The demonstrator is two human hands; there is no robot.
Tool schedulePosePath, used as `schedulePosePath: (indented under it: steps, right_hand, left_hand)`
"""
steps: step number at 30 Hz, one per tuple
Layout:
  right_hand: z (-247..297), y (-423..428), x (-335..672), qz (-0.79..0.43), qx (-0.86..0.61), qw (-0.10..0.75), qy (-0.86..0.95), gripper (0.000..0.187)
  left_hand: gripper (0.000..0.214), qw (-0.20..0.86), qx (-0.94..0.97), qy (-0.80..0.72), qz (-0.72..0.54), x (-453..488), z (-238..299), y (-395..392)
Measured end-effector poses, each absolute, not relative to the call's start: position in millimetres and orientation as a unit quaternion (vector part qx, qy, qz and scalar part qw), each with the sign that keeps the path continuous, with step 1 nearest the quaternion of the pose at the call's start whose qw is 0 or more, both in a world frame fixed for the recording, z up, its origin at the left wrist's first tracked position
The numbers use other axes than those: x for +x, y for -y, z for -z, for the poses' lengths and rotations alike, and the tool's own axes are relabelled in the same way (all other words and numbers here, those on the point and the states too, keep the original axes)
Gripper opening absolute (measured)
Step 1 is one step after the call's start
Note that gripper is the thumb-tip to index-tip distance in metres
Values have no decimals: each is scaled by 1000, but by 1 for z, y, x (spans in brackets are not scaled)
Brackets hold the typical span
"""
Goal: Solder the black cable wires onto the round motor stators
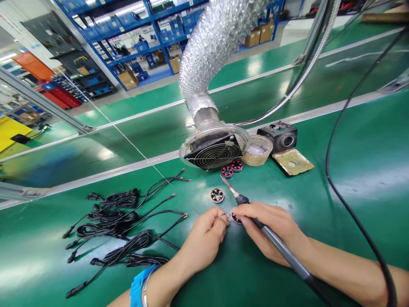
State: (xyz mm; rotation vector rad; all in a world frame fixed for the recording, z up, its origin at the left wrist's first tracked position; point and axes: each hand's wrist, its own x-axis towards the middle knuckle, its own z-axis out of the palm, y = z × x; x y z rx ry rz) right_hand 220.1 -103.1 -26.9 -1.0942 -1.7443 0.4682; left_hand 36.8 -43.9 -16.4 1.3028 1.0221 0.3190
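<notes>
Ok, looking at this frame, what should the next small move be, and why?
Probably bring the wire ends against the coil ring and steady them: the left hand pinches them close beside it, while the right hand seems to touch the ring and holds the soldering iron, whose tip points past the ring.
</notes>
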Motion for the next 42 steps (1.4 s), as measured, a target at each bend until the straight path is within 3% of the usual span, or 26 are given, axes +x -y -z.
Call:
schedulePosePath:
  steps: [5,16,42]
  right_hand:
    - [7,117,239,-202,-456,495,711,40]
    - [-4,126,247,-257,-460,490,695,19]
    - [-3,127,245,-221,-443,499,711,29]
  left_hand:
    - [27,658,583,-456,-139,37,14,47]
    - [25,667,571,-458,-136,39,12,47]
    - [28,652,591,-458,-127,37,13,48]
